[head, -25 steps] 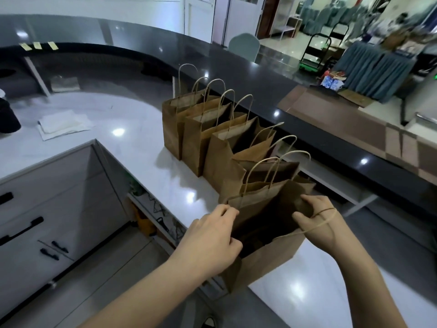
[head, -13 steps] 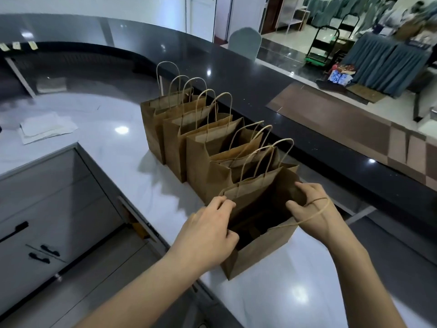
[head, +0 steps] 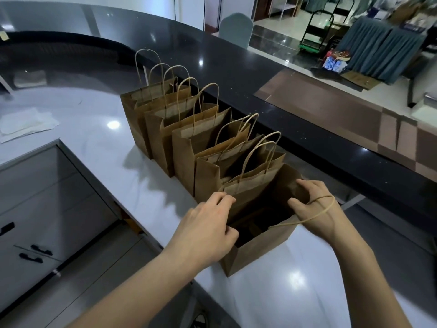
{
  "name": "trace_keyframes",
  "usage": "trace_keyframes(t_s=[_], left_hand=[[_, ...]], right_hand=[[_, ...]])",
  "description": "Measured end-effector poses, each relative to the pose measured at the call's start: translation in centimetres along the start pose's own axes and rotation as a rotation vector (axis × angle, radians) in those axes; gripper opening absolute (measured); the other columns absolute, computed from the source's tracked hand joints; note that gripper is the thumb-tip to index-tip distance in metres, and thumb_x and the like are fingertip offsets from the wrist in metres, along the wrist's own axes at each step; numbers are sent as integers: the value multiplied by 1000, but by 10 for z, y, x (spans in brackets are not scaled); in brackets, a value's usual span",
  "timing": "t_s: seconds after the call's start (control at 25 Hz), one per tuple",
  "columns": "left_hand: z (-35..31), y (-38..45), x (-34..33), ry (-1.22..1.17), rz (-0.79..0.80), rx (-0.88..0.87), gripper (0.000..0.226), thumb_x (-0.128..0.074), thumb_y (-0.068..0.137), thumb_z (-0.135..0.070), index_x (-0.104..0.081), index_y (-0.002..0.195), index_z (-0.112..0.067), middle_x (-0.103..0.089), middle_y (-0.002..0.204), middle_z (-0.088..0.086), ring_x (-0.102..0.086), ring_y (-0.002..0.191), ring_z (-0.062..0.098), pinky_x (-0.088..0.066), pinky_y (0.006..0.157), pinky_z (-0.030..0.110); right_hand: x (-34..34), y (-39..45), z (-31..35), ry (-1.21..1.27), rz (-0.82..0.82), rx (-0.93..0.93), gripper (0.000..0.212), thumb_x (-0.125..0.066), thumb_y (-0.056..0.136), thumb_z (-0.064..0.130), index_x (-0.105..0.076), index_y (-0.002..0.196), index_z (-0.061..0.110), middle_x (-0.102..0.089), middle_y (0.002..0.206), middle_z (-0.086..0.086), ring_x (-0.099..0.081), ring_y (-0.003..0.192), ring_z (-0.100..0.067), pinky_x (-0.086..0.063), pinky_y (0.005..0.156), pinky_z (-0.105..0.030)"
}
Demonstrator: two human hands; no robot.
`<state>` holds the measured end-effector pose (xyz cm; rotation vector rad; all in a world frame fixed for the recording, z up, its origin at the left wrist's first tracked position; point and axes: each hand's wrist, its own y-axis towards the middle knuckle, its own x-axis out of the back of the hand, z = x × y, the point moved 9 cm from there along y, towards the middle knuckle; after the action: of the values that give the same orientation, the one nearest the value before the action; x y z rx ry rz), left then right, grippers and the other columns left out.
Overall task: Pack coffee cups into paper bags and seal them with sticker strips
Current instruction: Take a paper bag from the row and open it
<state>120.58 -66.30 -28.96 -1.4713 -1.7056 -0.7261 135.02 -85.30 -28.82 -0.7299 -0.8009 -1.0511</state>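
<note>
Several brown paper bags with twine handles stand in a row on the white counter. The nearest bag stands open at the near end of the row. My left hand grips its left rim, fingers curled over the edge. On the other side my right hand grips the right rim, and the bag's near twine handle lies across the back of that hand. The inside of the bag is dark and I cannot make out what is in it. No coffee cups or sticker strips show.
A raised black bar top runs along the far side of the bags. Folded white cloths lie at the far left of the counter. Grey drawers sit below the counter's left edge.
My view has shifted slightly; the row of bags now sits higher and further left. Both hands keep the same hold on the rim of the nearest bag, which looks spread a little wider.
</note>
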Motion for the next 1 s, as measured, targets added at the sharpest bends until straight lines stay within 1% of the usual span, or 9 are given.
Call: trace_keyframes(t_s=[0.16, 0.36, 0.44, 0.52, 0.6, 0.76, 0.88, 0.92, 1.0], left_hand=[[-7, -12, -3, -9, 12, -33, 61, -55, 95, -29, -32, 151, -34, -30, 156, -13, -59, 109, 11, -53, 94, 29], [-6, -31, -5, 12, 19, -60, 61, -56, 95, -31, -32, 151, -35, -32, 155, -14, -61, 104, 10, -55, 92, 30], [-3, -40, -4, 17, 18, -69, 60, -55, 94, -33, -32, 150, -35, -33, 153, -14, -60, 101, 9, -54, 87, 27], [4, -50, -1, 15, 13, -79, 59, -53, 94, -33, -32, 149, -35, -34, 151, -14, -58, 100, 9, -48, 82, 23], [11, -60, 4, 2, 7, -69, 60, -53, 94, -33, -32, 149, -35, -35, 150, -15, -57, 101, 8, -46, 83, 23], [31, -83, 20, -6, -15, -54, 61, -53, 93, -33, -32, 149, -34, -36, 147, -16, -57, 103, 7, -49, 84, 25], [46, -101, 34, 5, -29, -52, 61, -51, 92, -31, -31, 149, -36, -35, 148, -17, -54, 107, 8, -47, 84, 24], [53, -108, 40, 10, -38, -49, 61, -51, 91, -30, -31, 149, -36, -34, 148, -18, -52, 110, 8, -47, 86, 25], [67, -120, 51, 6, -54, -39, 63, -51, 91, -29, -30, 150, -37, -30, 151, -18, -48, 120, 9, -46, 91, 25]], right_hand=[[2, -20, -9, 0, -9, -28, 57, -61, 98, 25, -43, 151, 14, -41, 147, -6, -47, 118, -21, -45, 89, -28], [-2, -45, -14, 5, -12, -47, 57, -62, 98, 27, -44, 150, 15, -41, 145, -4, -44, 110, -14, -40, 78, -18], [-6, -55, -12, 9, -11, -51, 56, -62, 97, 27, -45, 149, 15, -42, 144, -4, -45, 109, -15, -42, 81, -21], [-11, -65, -6, 7, -22, -47, 56, -62, 96, 28, -46, 149, 15, -42, 143, -4, -47, 110, -17, -45, 86, -27], [-16, -73, 1, 4, -15, -41, 57, -62, 96, 29, -46, 148, 15, -43, 142, -3, -47, 112, -17, -45, 89, -29], [-30, -89, 22, 17, 6, -41, 58, -62, 96, 32, -45, 150, 16, -43, 142, -3, -46, 113, -16, -44, 89, -29], [-42, -100, 44, 23, 46, -9, 63, -65, 94, 46, -47, 147, 16, -43, 135, 0, -46, 110, -15, -42, 84, -24], [-47, -103, 53, 28, 77, 5, 70, -65, 90, 55, -47, 146, 17, -43, 134, 1, -46, 110, -15, -42, 82, -23], [-58, -110, 72, 31, 167, 32, 97, -61, 71, 77, -44, 147, 20, -40, 138, 2, -44, 112, -14, -42, 81, -21]])
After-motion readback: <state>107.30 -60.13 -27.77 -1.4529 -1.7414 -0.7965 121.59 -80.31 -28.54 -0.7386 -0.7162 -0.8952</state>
